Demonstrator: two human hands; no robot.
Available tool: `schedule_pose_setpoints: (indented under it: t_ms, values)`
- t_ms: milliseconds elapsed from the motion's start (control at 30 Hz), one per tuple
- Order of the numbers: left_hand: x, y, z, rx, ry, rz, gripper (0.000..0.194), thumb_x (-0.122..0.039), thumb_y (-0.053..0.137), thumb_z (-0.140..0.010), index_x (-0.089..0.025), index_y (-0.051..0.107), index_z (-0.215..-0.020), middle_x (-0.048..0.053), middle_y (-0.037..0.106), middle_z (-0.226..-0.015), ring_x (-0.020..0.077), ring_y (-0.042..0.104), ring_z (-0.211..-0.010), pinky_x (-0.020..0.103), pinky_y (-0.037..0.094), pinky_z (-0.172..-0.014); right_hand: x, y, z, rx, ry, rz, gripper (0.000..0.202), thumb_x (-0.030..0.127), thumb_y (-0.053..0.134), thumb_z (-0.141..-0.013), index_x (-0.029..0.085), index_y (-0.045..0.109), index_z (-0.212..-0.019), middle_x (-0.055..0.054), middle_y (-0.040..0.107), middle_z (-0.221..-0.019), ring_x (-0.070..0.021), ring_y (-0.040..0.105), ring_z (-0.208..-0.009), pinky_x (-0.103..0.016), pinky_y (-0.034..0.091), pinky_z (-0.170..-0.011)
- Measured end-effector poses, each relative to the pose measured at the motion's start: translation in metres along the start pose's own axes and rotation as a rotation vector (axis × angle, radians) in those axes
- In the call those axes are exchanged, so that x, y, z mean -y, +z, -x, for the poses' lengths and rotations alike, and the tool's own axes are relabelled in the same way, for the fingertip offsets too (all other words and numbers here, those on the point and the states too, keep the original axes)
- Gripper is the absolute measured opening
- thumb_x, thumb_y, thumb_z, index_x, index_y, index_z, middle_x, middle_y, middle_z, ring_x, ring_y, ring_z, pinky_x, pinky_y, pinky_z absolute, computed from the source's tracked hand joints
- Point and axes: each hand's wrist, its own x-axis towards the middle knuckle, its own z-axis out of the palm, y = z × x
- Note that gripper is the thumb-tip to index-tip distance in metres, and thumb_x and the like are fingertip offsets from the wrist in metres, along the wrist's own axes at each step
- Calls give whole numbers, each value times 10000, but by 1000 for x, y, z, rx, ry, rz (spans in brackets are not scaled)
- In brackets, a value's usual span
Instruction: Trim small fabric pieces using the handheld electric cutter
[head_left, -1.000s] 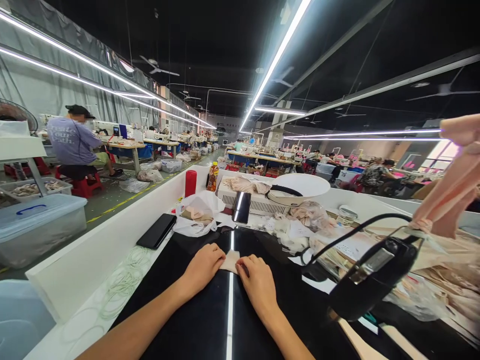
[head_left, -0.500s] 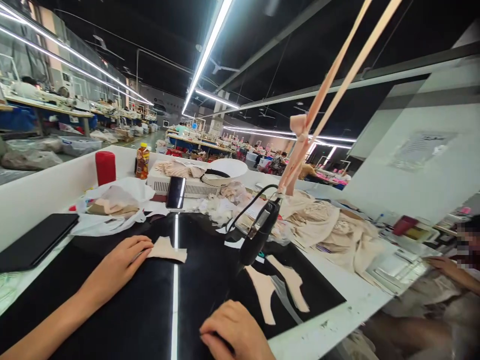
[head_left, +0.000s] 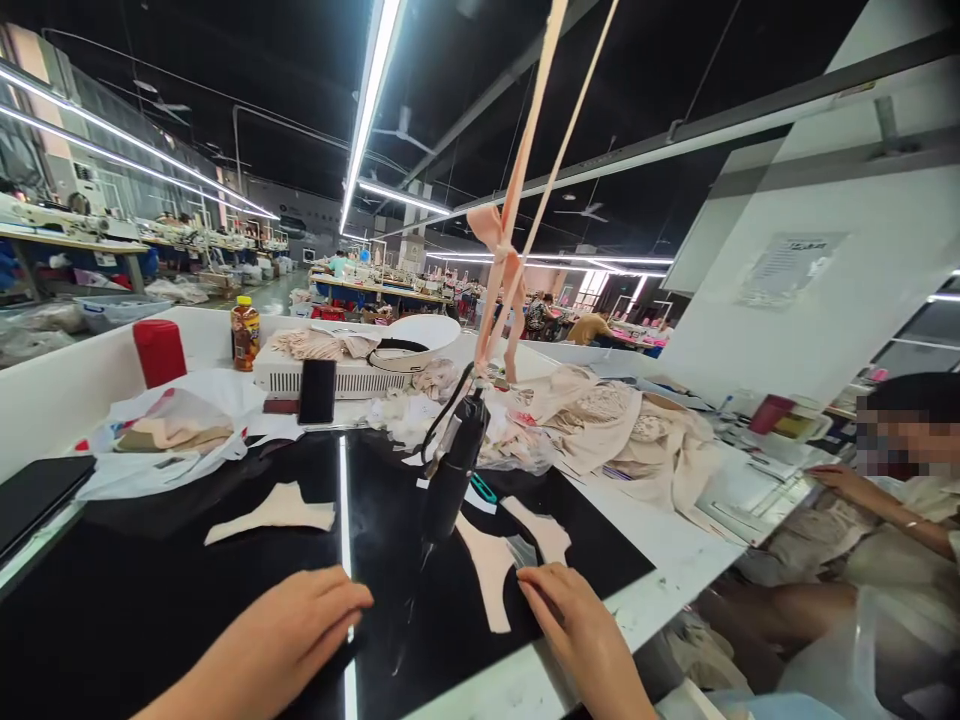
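Note:
My left hand (head_left: 307, 625) is over the black mat (head_left: 172, 620), fingers together and nothing visible in them. Beyond it a cut beige fabric piece (head_left: 274, 510) lies flat. My right hand (head_left: 581, 625) pinches at the lower part of a clear strip (head_left: 523, 550), its fingertips partly hiding the contact. That strip lies between two more beige pieces, a left one (head_left: 487, 575) and a right one (head_left: 541, 530). A black handheld tool (head_left: 455, 465) hangs upright from peach fabric straps (head_left: 504, 270), just left of these pieces. Near it is a small green item (head_left: 484, 488).
A phone (head_left: 317, 392) leans on a white vented box (head_left: 337, 380). To the left are a plastic bag (head_left: 247, 400), a red container (head_left: 159, 352) and a bottle (head_left: 244, 335). Beige garments (head_left: 637, 425) heap at right, where another person's arm (head_left: 885, 505) rests.
My left hand has left the fabric piece and come nearer and to the right. My right hand has moved right to the clear strip. The view has shifted, and the tool appears farther left.

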Motion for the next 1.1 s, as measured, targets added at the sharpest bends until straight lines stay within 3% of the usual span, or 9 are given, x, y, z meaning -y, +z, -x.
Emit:
schedule_pose_setpoints:
  t_ms: [100, 167, 233, 333, 533, 733, 967, 1100]
  values:
    - [-40, 31, -18, 112, 126, -94, 207, -158, 585, -982, -269, 667, -1137, -23, 721, -924, 164, 698, -753, 253, 525, -684, -5, 10, -1, -14, 2, 59, 337, 372, 428, -1068, 242, 733, -1125, -72, 684, -916, -272, 684, -885, -398, 548, -787]
    - [-60, 51, -34, 157, 167, -173, 207, -208, 671, -961, -234, 660, -1166, -2, 718, -910, 181, 687, -757, 276, 498, -657, -8, 15, -1, -27, 3, 97, 376, 359, 393, -1075, 217, 735, -1142, -84, 680, -898, -280, 681, -857, -415, 544, -779]
    - [-75, 66, -52, 192, 223, -229, 280, -269, 716, -949, -194, 649, -1211, 28, 723, -933, 207, 682, -778, 300, 485, -638, -11, 18, -1, -42, 1, 129, 399, 355, 366, -1082, 203, 726, -1166, -97, 690, -922, -282, 683, -866, -419, 541, -792]
    - [-88, 79, -74, 247, 179, -293, 353, -337, 688, -983, -192, 619, -1298, 60, 711, -1000, 236, 674, -822, 329, 485, -643, -15, 20, -1, -69, -1, 171, 428, 372, 337, -1090, 186, 702, -1214, -120, 712, -986, -283, 690, -903, -410, 538, -809]
    - [-92, 89, -86, 350, 42, -284, 412, -439, 636, -1012, -219, 610, -1360, 67, 704, -1021, 265, 691, -895, 376, 540, -725, -20, 21, -2, -89, 2, 221, 500, 423, 279, -1097, 170, 679, -1260, -133, 730, -1015, -287, 702, -919, -400, 529, -808]
    - [-89, 85, -81, 390, 12, -228, 387, -427, 622, -1019, -212, 616, -1340, 69, 710, -1053, 271, 697, -895, 409, 569, -757, -12, 15, -9, -63, 15, 232, 536, 402, 255, -1096, 222, 744, -974, -90, 718, -857, -286, 686, -784, -401, 484, -714]
    - [-83, 87, -69, 263, 76, -224, 343, -380, 647, -1006, -197, 636, -1296, 68, 711, -1007, 249, 679, -851, 347, 522, -693, -10, 1, -20, -102, 136, 174, 334, 367, 429, -1069, 258, 716, -937, -13, 752, -902, -197, 723, -839, -289, 512, -711]
    - [-81, 92, -65, 188, 74, -224, 367, -378, 688, -976, -196, 642, -1291, 53, 705, -969, 242, 670, -793, 351, 513, -663, -16, -4, -28, -150, 192, 196, 358, 397, 423, -1062, 260, 730, -936, -23, 762, -890, -216, 731, -818, -302, 503, -682]
